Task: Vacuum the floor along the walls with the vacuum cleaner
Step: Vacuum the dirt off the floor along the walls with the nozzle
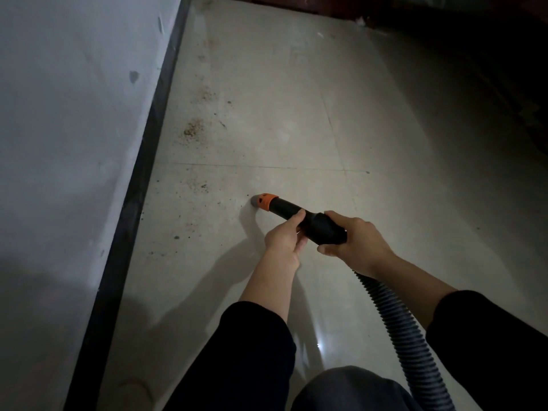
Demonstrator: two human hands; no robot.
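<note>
Ribbed hose (397,321) runs up to your right hand (355,244), curled round the rear of the black nozzle (289,213). Your left hand (284,241) clasps its tube just ahead. The orange collar (265,200) at the tip appears to touch the floor (326,99), apart from the baseboard (148,161). Risk: a straight push would likely miss the grit (194,130) scattered nearer the wall (74,114). No brand or label is legible.

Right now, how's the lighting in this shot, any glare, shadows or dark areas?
Head view: light brightens the floor around the nozzle; the left hand and arm cast a shadow toward the wall; a small glare spot sits on the tile beside the hose; the far right is almost black.
</note>
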